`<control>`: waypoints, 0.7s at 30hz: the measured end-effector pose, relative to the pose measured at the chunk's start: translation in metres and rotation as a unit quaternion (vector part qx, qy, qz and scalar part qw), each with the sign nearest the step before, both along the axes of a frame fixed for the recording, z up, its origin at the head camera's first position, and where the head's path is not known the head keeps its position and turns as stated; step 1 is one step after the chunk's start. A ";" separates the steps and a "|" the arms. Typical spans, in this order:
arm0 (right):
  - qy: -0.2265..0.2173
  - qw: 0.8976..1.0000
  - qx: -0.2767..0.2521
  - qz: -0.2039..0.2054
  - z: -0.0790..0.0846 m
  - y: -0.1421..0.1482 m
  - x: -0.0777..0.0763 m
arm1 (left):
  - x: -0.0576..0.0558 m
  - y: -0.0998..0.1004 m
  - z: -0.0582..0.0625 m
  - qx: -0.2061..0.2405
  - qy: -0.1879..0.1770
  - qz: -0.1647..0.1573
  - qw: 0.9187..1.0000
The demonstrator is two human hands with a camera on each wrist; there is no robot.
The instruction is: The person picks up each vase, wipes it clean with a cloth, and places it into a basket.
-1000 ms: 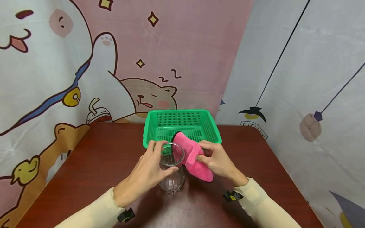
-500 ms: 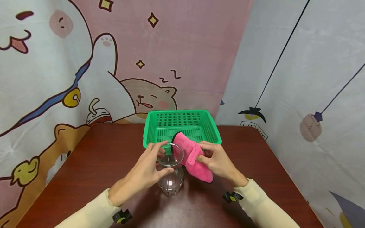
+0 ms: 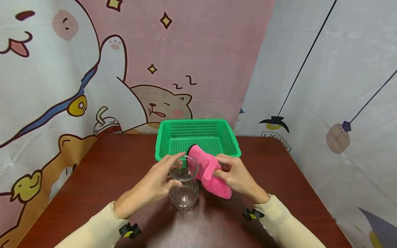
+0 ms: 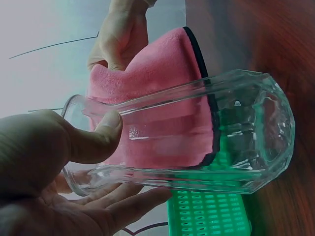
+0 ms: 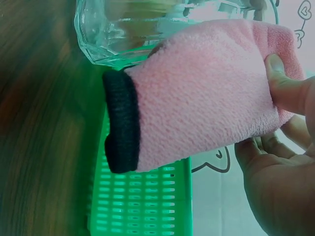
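Observation:
A clear glass vase [image 3: 183, 196] with a flared rim and faceted lower body stands upright at the front middle of the table. My left hand [image 3: 152, 182] holds it near the neck; in the left wrist view its thumb [image 4: 106, 132] lies on one side of the glass and its fingers on the other. My right hand [image 3: 238, 174] pinches a folded pink cleaning cloth [image 3: 203, 162] with dark edging, thumb on the fluffy face. The cloth [image 5: 202, 93] hangs close beside the vase, and overlaps it in both wrist views. Part of the right fingers is hidden behind it.
A green perforated plastic basket [image 3: 198, 124] sits behind the hands at the table's back edge. The brown wooden table [image 3: 124, 155] reaches up to a cartoon-printed cloth backdrop [image 3: 223, 51] at the back and sides.
My left hand has shifted left and its thumb has slid back from the front of the neck towards its left side. The vase has moved slightly left. The right hand and cloth are nearly unchanged.

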State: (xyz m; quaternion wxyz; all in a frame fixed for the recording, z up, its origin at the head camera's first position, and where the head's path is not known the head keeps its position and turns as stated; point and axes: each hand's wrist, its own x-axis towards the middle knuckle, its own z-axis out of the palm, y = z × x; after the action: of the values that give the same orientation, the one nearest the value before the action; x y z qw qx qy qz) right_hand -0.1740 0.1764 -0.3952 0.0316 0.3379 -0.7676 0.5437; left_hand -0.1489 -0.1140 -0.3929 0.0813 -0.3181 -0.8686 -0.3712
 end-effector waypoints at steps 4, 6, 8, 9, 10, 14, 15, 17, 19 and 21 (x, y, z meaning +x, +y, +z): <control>-0.003 1.000 -0.001 0.003 0.001 -0.001 0.001 | 0.000 -0.002 0.001 -0.004 -0.002 -0.012 1.000; -0.004 1.000 -0.004 0.007 -0.001 -0.002 0.001 | 0.000 -0.003 0.001 -0.010 -0.003 -0.011 1.000; -0.002 1.000 -0.004 0.009 -0.002 -0.002 0.001 | 0.001 -0.004 0.002 -0.016 -0.003 -0.005 1.000; -0.001 1.000 -0.004 0.010 -0.002 -0.003 0.000 | 0.001 -0.004 0.002 -0.017 -0.001 -0.002 1.000; 0.000 1.000 -0.003 0.012 -0.003 -0.003 0.000 | 0.002 -0.004 0.002 -0.020 0.004 0.004 1.000; 0.011 1.000 0.001 0.014 -0.005 -0.005 0.000 | 0.003 0.001 0.000 -0.017 0.026 0.030 0.999; 0.013 1.000 0.000 0.017 -0.005 -0.006 -0.001 | 0.003 0.003 0.000 -0.013 0.029 0.037 0.999; 0.018 1.000 -0.001 0.020 -0.006 -0.007 -0.001 | 0.004 0.007 -0.002 -0.008 0.030 0.051 0.998; 0.021 0.999 -0.004 0.025 -0.006 -0.009 -0.001 | 0.004 0.010 -0.003 -0.003 0.029 0.061 0.998; 0.024 0.999 -0.007 0.031 -0.007 -0.012 -0.002 | 0.005 0.012 -0.003 0.001 0.029 0.070 0.997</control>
State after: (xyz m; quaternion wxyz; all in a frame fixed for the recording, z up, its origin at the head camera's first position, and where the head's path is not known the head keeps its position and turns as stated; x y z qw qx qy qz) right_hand -0.1758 0.1641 -0.4022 0.0355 0.3737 -0.7520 0.5417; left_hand -0.1442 -0.1021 -0.3963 0.1322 -0.2666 -0.8859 -0.3558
